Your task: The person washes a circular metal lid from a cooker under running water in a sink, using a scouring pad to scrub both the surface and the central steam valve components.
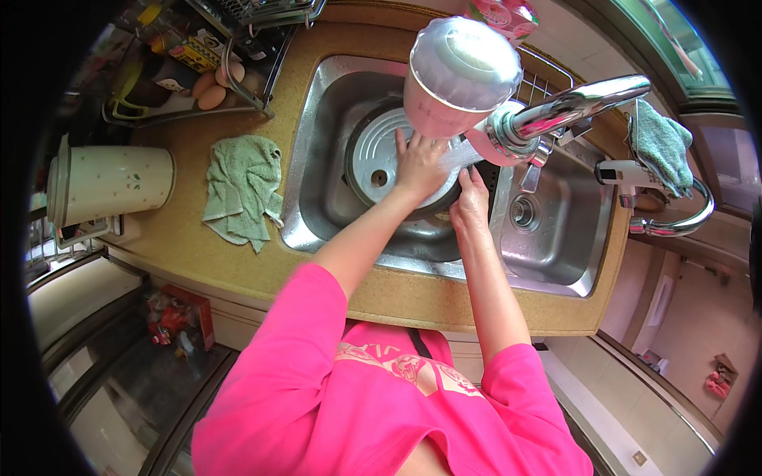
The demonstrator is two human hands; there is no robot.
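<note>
A round lid [364,156] with a pale ridged inner face, a small round fitting and a dark rim is held tilted in the large left basin [324,128]. My left hand [421,165] lies on its inner face with the fingers spread, some fingertips hidden beneath a pink faucet filter [437,116]. At the lid's right edge, my right hand [471,195] grips the dark rim, thumb up. Water [458,156] runs down beside my left hand. Both hands look wet. A dark object with small holes [489,175] shows partly behind my right hand.
The chrome faucet [580,107] and its lever [530,177] overhang the divider. To the right is a smaller basin [550,238]. A green cloth [244,187] lies left of the sink, near a cream container [119,184] and a rack with eggs [211,97].
</note>
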